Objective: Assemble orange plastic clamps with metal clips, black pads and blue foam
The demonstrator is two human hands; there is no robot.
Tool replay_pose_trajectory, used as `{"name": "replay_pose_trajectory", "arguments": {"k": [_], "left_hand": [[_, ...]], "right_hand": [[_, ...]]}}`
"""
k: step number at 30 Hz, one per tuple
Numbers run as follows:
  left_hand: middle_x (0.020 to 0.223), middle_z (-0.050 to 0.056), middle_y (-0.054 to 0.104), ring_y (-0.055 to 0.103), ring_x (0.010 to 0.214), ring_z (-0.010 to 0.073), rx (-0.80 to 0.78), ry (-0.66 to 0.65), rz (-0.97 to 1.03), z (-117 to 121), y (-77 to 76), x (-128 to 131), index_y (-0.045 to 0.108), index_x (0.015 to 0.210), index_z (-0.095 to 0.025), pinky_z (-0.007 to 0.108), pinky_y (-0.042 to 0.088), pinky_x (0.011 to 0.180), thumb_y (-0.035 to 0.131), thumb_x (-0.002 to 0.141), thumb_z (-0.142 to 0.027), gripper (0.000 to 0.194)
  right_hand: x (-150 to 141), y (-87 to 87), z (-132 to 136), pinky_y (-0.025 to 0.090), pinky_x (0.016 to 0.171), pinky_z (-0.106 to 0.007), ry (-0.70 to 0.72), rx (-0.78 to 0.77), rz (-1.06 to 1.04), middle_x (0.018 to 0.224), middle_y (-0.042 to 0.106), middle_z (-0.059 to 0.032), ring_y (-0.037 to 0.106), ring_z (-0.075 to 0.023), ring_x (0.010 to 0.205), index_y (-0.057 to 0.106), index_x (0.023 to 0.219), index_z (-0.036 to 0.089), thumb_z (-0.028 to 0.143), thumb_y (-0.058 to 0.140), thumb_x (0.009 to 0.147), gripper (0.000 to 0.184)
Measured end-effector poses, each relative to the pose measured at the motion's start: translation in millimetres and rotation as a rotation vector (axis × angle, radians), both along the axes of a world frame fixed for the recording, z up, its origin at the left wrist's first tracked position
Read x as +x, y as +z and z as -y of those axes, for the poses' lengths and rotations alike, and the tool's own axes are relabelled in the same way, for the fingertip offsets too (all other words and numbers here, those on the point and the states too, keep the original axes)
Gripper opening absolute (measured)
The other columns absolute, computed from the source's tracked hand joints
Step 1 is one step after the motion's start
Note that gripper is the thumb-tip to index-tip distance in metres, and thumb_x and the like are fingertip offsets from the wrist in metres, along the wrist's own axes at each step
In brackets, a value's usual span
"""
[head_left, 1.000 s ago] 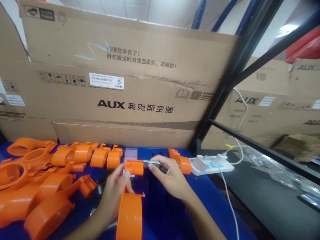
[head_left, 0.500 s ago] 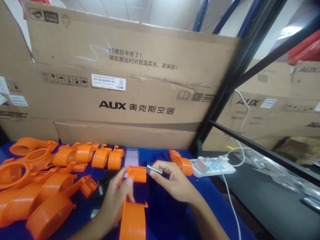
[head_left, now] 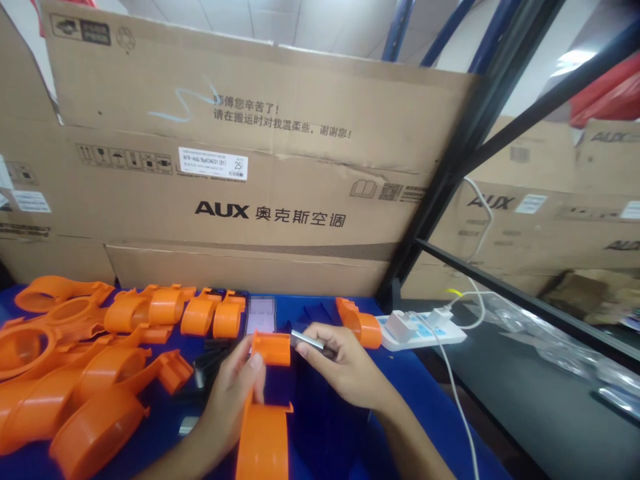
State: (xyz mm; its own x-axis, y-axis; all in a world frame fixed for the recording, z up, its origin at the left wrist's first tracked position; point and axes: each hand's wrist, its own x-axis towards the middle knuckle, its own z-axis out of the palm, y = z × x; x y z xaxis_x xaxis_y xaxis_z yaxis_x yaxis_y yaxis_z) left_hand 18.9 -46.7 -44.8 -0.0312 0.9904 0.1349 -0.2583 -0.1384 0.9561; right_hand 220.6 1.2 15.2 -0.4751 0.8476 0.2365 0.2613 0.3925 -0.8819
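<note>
My left hand [head_left: 239, 381] is closed around the neck of an orange plastic part [head_left: 264, 443]. A wide ring forms its lower end and a short channel-shaped block its upper end, with my thumb against the block. Between thumb and fingers of my right hand [head_left: 347, 363] is a small silver metal piece with a ridged edge [head_left: 306, 339]; something dark shows behind it near the fingers. The metal piece points left, close to the right end of the orange block. Whether the two touch, I cannot tell.
Many similar orange parts [head_left: 100, 427] crowd the left of the blue table surface [head_left: 400, 393]. Dark pieces [head_left: 207, 367] and a phone [head_left: 261, 317] lie behind my left hand. Rightward are more orange parts [head_left: 367, 330], a white power strip [head_left: 425, 333] and cables. A cardboard box [head_left: 280, 180] stands behind.
The view has shifted slightly. The metal piece in my right hand has tilted a little, and more of the dark thing behind it shows. Both hands keep their grip.
</note>
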Motion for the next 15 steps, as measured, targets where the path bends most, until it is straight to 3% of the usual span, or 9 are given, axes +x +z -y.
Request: {"name": "replay_pose_trajectory", "arguments": {"k": [7, 13, 15], "left_hand": [[0.055, -0.006, 0.048, 0.037, 0.049, 0.0101, 0.012, 0.059, 0.023, -2.8, 6.5, -2.8, 0.059, 0.078, -0.02, 0.021, 0.033, 0.05, 0.063, 0.091, -0.054, 0.037], [0.052, -0.008, 0.043, 0.03, 0.046, 0.0091, -0.057, -0.064, -0.021, -13.2, 2.0, -12.8, 0.067, 0.096, -0.017, 0.02, 0.026, 0.046, 0.067, 0.086, -0.054, 0.038], [0.05, -0.008, 0.041, 0.029, 0.046, 0.009, -0.065, -0.109, -0.015, -17.4, 2.3, -15.6, 0.068, 0.093, -0.017, 0.02, 0.025, 0.045, 0.068, 0.086, -0.054, 0.038]], "right_hand": [[-15.9, -10.3, -1.2, 0.033, 0.055, -0.024, -0.085, 0.053, -0.06, 0.071, 0.047, 0.0021, 0.04, -0.013, 0.063, 0.063, 0.078, 0.02, 0.048, 0.063, 0.096, 0.034], [1.2, -1.0, -0.8, 0.027, 0.053, -0.025, -0.012, 0.041, 0.053, 0.067, 0.045, 0.0035, 0.036, -0.0116, 0.059, 0.06, 0.076, 0.019, 0.048, 0.062, 0.096, 0.035], [6.0, 2.0, 0.4, 0.025, 0.052, -0.025, 0.003, 0.04, 0.068, 0.065, 0.044, 0.0042, 0.034, -0.0112, 0.058, 0.06, 0.075, 0.019, 0.047, 0.062, 0.096, 0.035]]}}
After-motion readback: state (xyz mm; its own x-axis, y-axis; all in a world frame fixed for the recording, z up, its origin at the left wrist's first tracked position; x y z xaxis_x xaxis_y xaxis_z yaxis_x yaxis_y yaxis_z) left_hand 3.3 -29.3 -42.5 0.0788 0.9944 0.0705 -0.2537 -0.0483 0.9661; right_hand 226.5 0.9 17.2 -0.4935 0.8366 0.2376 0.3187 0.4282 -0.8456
